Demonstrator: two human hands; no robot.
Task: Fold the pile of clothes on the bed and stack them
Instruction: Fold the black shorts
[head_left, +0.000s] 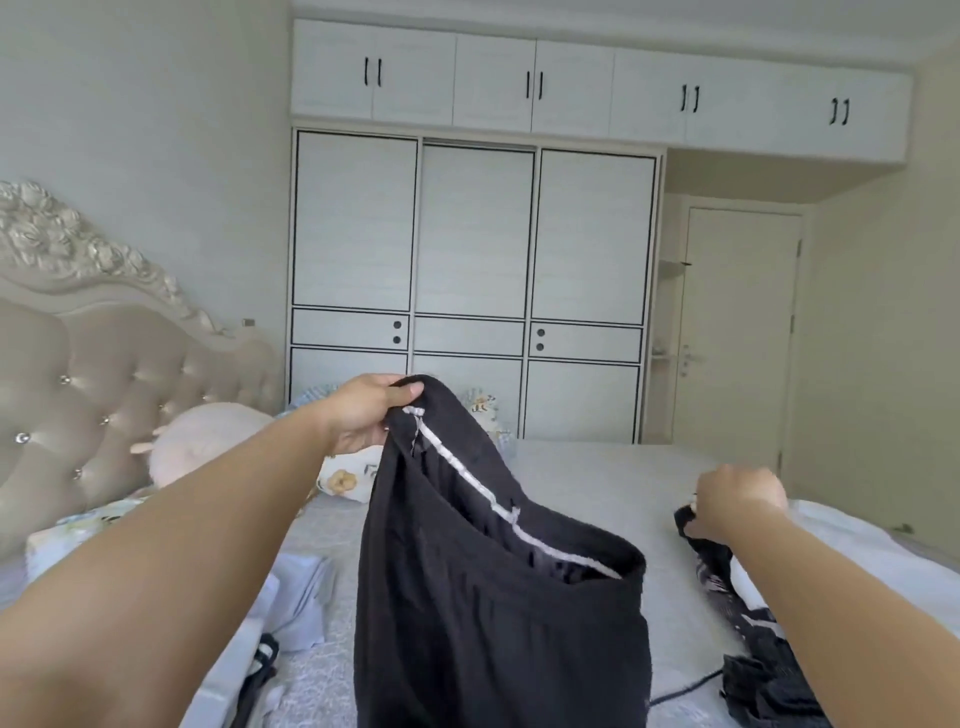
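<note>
A person is standing by a bed (587, 483) and holding up a pair of black pants (483, 597). The left hand (363, 415) is pinching the top edge of the pants, with the thumb on the near side and the fingers curled over the cloth. The pants are hanging down from that hand, up in the air over the bed, and the waist is drooping open so a white strip is showing inside it. The right hand (737, 504) is lower and off to the right, well apart from the pants. Its fingers are curled around a bit of another dark piece of clothing (727, 577) with white marks on it, which is lying on the right side of the bed and trailing down toward the near edge. A crumpled dark piece (769, 686) is sitting at the bottom right, near that arm. On the left side of the bed some folded pale blue clothes (306, 587) are lying flat, and something with black straps (260, 670) is resting just in front of them. A round pink pillow (202, 441) and a flowery pillow (348, 475) are sitting up by the padded headboard (104, 364). A big white wardrobe (472, 249) is standing behind the bed, and a white door (737, 332) is showing to the right of it
</note>
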